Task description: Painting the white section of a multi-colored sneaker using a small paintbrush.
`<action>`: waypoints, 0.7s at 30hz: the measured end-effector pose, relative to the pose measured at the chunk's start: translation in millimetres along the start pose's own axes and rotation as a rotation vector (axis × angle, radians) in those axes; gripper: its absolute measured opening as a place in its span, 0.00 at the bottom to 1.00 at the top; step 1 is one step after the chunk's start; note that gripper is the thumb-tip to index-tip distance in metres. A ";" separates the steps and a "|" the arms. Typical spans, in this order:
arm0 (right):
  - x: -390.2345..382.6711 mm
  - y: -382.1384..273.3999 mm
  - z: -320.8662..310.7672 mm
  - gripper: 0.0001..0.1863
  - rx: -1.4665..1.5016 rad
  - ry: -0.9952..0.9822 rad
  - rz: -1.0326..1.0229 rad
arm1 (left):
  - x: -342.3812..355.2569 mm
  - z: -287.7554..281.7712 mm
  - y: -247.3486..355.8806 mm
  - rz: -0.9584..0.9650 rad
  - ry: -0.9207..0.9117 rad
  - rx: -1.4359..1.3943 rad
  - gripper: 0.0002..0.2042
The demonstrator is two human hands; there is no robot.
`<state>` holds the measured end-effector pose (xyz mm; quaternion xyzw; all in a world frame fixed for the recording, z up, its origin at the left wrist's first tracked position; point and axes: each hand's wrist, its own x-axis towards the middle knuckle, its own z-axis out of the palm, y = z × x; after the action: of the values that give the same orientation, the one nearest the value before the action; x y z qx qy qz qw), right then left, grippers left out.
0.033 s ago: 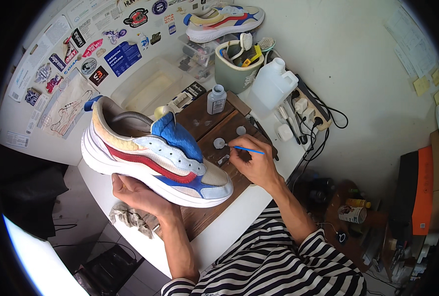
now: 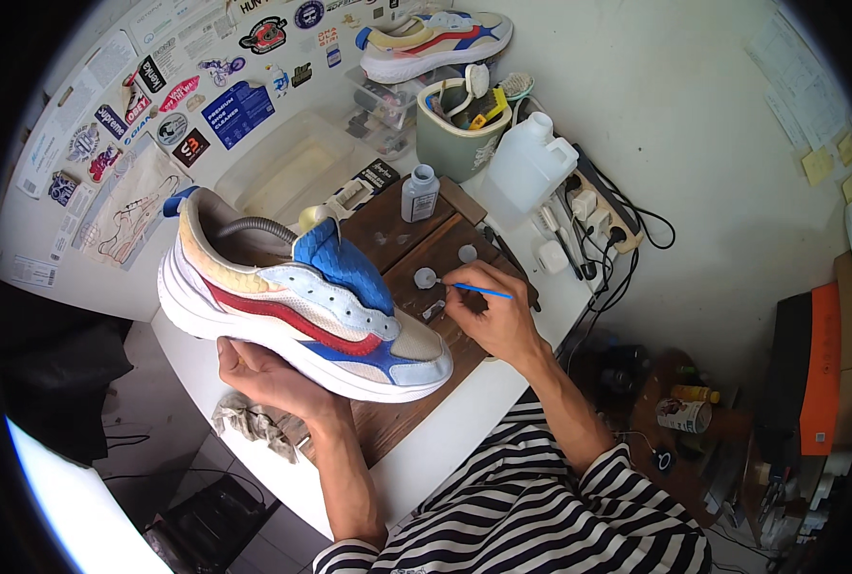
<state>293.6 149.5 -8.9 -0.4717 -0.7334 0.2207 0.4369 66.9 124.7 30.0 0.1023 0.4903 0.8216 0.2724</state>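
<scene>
My left hand (image 2: pixel 268 378) supports a white, blue, red and yellow sneaker (image 2: pixel 301 306) from under its sole, toe pointing right, lifted over the front of the wooden board (image 2: pixel 397 234). My right hand (image 2: pixel 493 320) pinches a thin blue-handled brush (image 2: pixel 478 288). The brush tip rests at a small white cap (image 2: pixel 426 277) on the board. A second small cap (image 2: pixel 467 253) lies just behind it. A small clear bottle (image 2: pixel 419 194) stands at the board's back edge.
A green tub of tools (image 2: pixel 454 134), a white jug (image 2: pixel 526 167) and a power strip (image 2: pixel 598 206) stand at the back right. A matching sneaker (image 2: pixel 435 38) and a clear tray (image 2: pixel 292 167) are further back. A rag (image 2: pixel 249 421) hangs off the table's front edge.
</scene>
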 end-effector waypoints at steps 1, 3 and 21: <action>0.0 -1.0 -0.5 0.11 0.000 0.001 0.000 | -0.3 0.0 0.6 -0.018 -0.005 -0.004 0.24; 0.4 -3.6 -2.1 0.10 0.023 0.017 0.016 | 1.9 -1.8 -1.4 -0.020 0.000 -0.031 0.24; -18.0 -110.5 -44.6 0.15 0.177 0.256 -0.416 | -30.8 -15.7 -22.0 -0.150 -0.095 -0.500 0.21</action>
<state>279.4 79.0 87.8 -0.2947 -0.7314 0.1278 0.6016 93.4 104.2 6.3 0.0338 0.2649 0.8890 0.3719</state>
